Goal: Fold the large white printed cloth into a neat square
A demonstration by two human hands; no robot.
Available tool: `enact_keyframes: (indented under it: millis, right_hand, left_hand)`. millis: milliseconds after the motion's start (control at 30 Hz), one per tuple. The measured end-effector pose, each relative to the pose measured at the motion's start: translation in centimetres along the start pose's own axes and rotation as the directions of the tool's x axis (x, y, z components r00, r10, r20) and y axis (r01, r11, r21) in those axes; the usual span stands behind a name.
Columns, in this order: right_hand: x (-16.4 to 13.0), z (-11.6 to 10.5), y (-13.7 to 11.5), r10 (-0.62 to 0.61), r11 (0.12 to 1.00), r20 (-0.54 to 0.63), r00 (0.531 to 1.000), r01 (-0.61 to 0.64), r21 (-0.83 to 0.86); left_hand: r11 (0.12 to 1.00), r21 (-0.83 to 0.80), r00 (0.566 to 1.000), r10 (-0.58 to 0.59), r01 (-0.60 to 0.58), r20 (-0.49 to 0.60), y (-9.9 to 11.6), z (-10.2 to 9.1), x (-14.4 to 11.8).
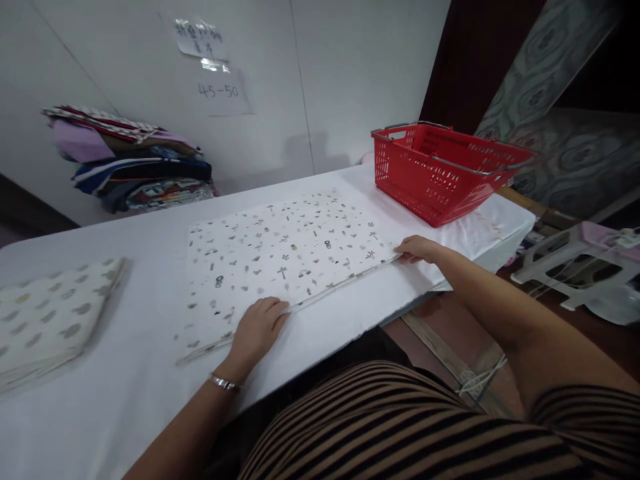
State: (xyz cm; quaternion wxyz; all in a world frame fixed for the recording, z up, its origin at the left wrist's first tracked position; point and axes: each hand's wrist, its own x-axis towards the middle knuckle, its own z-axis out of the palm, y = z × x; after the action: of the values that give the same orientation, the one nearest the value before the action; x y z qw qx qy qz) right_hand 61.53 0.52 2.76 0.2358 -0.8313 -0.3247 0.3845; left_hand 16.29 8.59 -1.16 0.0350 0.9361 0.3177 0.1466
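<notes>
Here printed cloth (285, 253) flat under both hands.

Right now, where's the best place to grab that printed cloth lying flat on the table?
Likely the near hem of the printed cloth, from the table's front edge. It lies flat with that edge free, and the left hand and right hand already rest there.
</notes>
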Motion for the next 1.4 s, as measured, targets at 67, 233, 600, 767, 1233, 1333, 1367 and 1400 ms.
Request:
enact_keyframes:
  millis: [67,233,600,767,1233,1333,1367,1400]
  right_hand:
    - [0.1,0.2,0.1,-0.001,0.999,-0.045,0.999,-0.001,-0.037]
    - [0.4,0.6,0.5,-0.081,0.948,-0.13,0.988,0.036,-0.317]
    - [-2.7,8.9,-2.1,-0.921,0.26,0.157,0.357,0.862,-0.436]
    - [-2.7,12.0,-3.4,-0.938,0.158,0.227,0.263,0.904,-0.398]
    - [-3.0,13.0,-3.4,-0.945,0.035,0.256,0.206,0.837,-0.546]
    - [-3.4,13.4,-3.9,-0.941,0.023,0.268,0.209,0.825,-0.564]
    - [-3.5,13.5,-4.0,-0.937,0.019,0.276,0.212,0.822,-0.57]
    - [-3.6,13.6,-4.2,-0.934,0.011,0.287,0.214,0.818,-0.575]
  left_hand:
    - [1.0,-0.009,1.0,-0.007,0.007,0.025,0.2,-0.1,0.2]
    - [1.0,-0.009,0.999,-0.015,0.016,0.04,0.4,-0.4,0.3]
    - [0.999,-0.05,1.0,0.008,-0.008,0.006,3.8,0.7,4.0]
    - [0.997,-0.069,1.0,-0.023,0.024,0.014,4.0,1.2,4.5]
    - [0.985,-0.118,0.992,-0.123,0.124,0.008,4.6,1.2,4.7]
    - [0.978,-0.14,0.988,-0.153,0.152,0.005,4.8,1.1,4.7]
    - [0.976,-0.146,0.986,-0.165,0.164,0.006,4.8,1.1,4.7]
    - [0.974,-0.148,0.985,-0.175,0.174,0.008,4.8,1.1,4.8]
